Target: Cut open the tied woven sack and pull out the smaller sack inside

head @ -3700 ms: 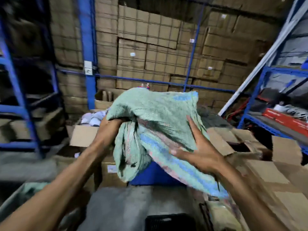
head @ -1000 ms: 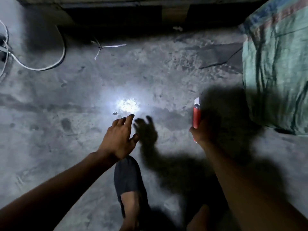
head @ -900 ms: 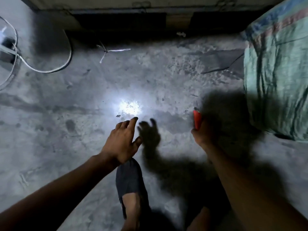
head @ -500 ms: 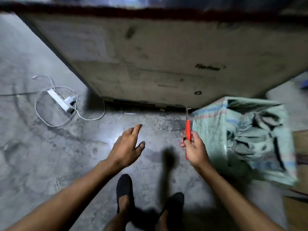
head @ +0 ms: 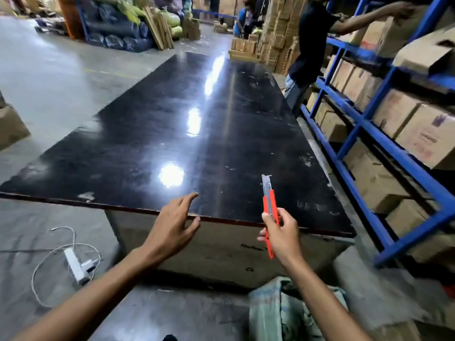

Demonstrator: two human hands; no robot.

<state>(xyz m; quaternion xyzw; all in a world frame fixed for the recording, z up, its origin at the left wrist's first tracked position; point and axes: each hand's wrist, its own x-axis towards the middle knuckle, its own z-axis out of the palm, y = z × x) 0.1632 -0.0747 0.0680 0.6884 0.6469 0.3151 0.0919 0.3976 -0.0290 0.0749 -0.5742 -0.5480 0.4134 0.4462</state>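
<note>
One black table (head: 209, 134) between blue shelving (head: 369, 134) and floor cable (head: 49, 257).

The view lifted from the floor to a long black tabletop (head: 197, 134). The woven sack (head: 278, 313) slid from three o'clock to five o'clock, at the frame's bottom. The utility knife (head: 269, 212) showed its blade extended, after a retracted moment.

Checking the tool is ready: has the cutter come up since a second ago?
Yes. The right hand has raised the red cutter from floor level to above the black tabletop's near edge, blade out.
</note>
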